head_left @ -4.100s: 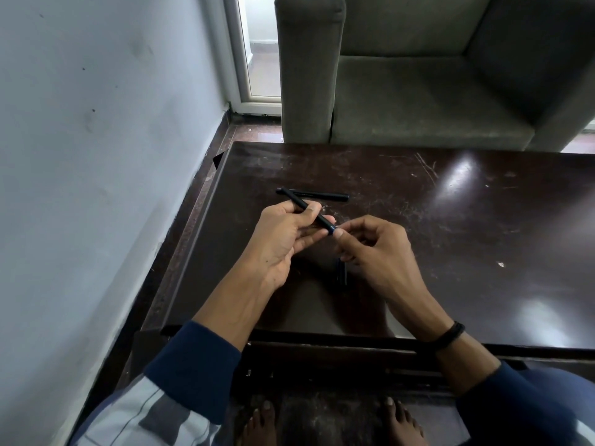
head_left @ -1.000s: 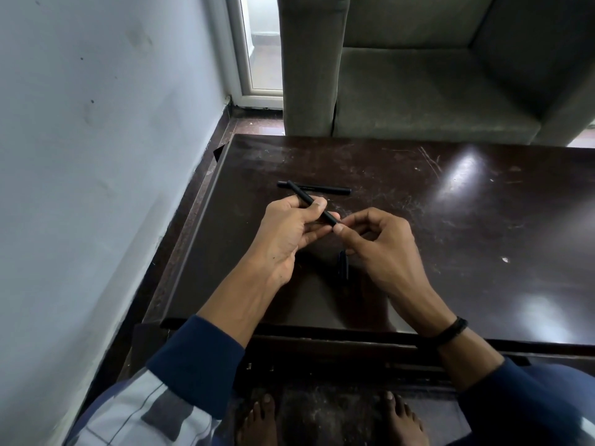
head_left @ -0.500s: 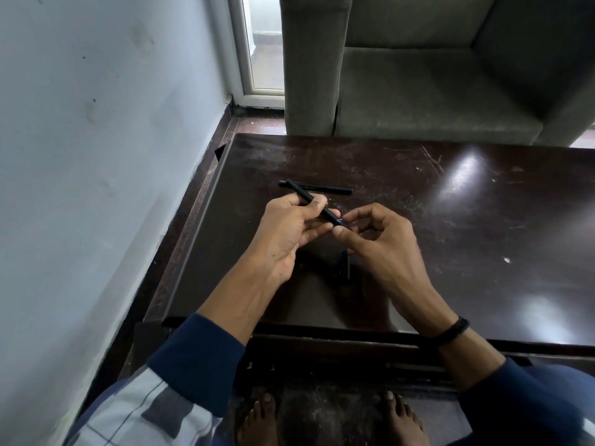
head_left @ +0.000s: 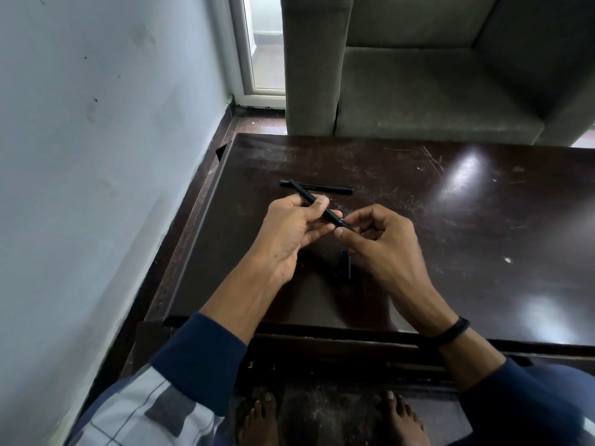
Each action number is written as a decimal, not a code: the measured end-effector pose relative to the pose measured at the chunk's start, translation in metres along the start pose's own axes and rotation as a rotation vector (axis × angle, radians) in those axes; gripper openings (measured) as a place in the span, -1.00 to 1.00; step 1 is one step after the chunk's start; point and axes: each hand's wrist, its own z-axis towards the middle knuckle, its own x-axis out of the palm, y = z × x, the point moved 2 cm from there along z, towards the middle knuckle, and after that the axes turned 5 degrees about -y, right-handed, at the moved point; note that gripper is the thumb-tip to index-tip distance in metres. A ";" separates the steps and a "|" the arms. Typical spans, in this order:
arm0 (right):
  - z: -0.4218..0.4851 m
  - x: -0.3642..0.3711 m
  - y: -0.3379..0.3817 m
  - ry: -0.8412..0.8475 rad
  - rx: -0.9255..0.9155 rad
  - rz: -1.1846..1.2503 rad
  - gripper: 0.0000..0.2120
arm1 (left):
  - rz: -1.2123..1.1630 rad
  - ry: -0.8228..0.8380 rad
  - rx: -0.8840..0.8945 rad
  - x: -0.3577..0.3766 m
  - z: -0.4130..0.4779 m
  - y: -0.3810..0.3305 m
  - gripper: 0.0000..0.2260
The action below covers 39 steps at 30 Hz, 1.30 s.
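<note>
In the head view, the left hand [head_left: 288,235] has its grip closed on a slim black pen [head_left: 333,216]: thumb on top and fingers curled beneath the middle of the barrel. The pen is held in the air above the dark desk [head_left: 483,239], and it slants from its far end, beyond and left of that grip, down to its tip on the right. There the right hand [head_left: 381,249] meets it, with thumb and forefinger pinching the tip end and the other fingers loosely curled. So both grips grasp the same pen, one just beside the other. Just beyond the left grip a second black pen [head_left: 325,188] lies flat on the desk, and the far end of the held pen crosses over it in the picture; I cannot tell whether they touch. Just nearer the person than the right grip, a short black cap [head_left: 345,265] lies on the desk, partly hidden by the right palm. A black wristband [head_left: 454,331] sits on the right wrist. Well beyond both grips stands a grey armchair [head_left: 434,91], and far to their left is a pale wall [head_left: 96,156].
</note>
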 end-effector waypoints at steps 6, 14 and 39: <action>-0.001 0.001 0.002 0.005 0.019 0.025 -0.94 | -0.005 0.005 -0.004 -0.001 0.000 -0.001 -0.88; -0.002 0.001 0.002 0.014 0.010 0.033 -0.81 | -0.006 0.006 0.002 0.000 -0.001 -0.001 -0.87; -0.003 0.000 0.004 0.004 0.021 0.052 -0.90 | 0.007 -0.001 0.020 -0.002 0.001 -0.001 -0.87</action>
